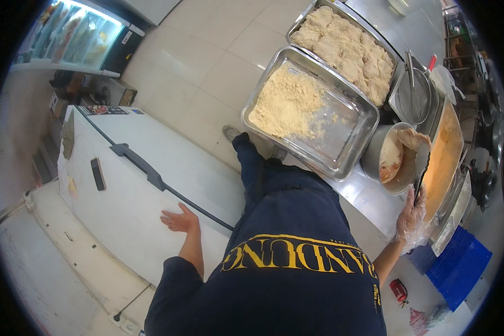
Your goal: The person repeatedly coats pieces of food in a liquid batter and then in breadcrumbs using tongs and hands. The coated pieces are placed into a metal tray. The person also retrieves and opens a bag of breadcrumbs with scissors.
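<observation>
My right hand point(410, 216), in a clear plastic glove, grips black-edged tongs point(422, 170). Their far end meets a floppy piece of raw meat point(415, 138), likely chicken, at the rim of a deep round metal pot point(370, 161). Inside that pot lies a pale, reddish-stained mass point(391, 157); its lower part is hidden. My bare left hand point(181, 219) is over the white chest freezer point(126, 222), fingers spread and holding nothing. Left of the pot, a steel tray point(344, 138) contains a heap of yellowish flour or breading point(287, 103).
Behind it, another tray point(292, 35) is filled with coated pieces point(344, 50). A sieve and whisk point(412, 94) lie beside a long container of orange-brown coating point(443, 147). A phone point(98, 174) rests on the freezer. A fire extinguisher point(399, 290) is on the floor.
</observation>
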`<state>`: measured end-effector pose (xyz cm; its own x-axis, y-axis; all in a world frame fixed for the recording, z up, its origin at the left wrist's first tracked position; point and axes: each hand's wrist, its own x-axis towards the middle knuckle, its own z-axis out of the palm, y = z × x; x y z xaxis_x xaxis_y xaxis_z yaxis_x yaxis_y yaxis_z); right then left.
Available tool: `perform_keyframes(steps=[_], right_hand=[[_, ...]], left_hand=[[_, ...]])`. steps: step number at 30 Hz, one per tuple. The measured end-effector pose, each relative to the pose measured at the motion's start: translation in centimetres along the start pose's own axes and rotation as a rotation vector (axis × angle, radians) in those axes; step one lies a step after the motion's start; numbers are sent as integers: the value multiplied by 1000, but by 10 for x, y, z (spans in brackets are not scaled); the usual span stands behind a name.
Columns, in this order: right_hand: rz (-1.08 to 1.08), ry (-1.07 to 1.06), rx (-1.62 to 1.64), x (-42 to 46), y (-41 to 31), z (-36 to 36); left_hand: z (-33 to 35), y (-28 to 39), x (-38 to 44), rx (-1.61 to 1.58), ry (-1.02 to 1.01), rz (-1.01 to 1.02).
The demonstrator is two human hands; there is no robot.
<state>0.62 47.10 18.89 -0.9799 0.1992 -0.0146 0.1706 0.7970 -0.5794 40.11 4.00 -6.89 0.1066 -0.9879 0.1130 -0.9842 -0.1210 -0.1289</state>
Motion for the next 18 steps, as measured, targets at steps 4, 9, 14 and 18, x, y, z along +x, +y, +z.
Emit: perform_keyframes(steps=[4, 9, 14, 18], right_hand=[[-117, -192, 26, 8, -63, -12], [-324, -449, -92, 24, -111, 20], [-609, -455, -401, 39, -145, 92], [-927, -262, -436, 32, -152, 134]], left_hand=[[-4, 3, 1, -3, -3, -11], [-10, 6, 2, -28, -26, -16], [-11, 5, 2, -59, 3, -21], [-7, 2, 3, -59, 49, -14]])
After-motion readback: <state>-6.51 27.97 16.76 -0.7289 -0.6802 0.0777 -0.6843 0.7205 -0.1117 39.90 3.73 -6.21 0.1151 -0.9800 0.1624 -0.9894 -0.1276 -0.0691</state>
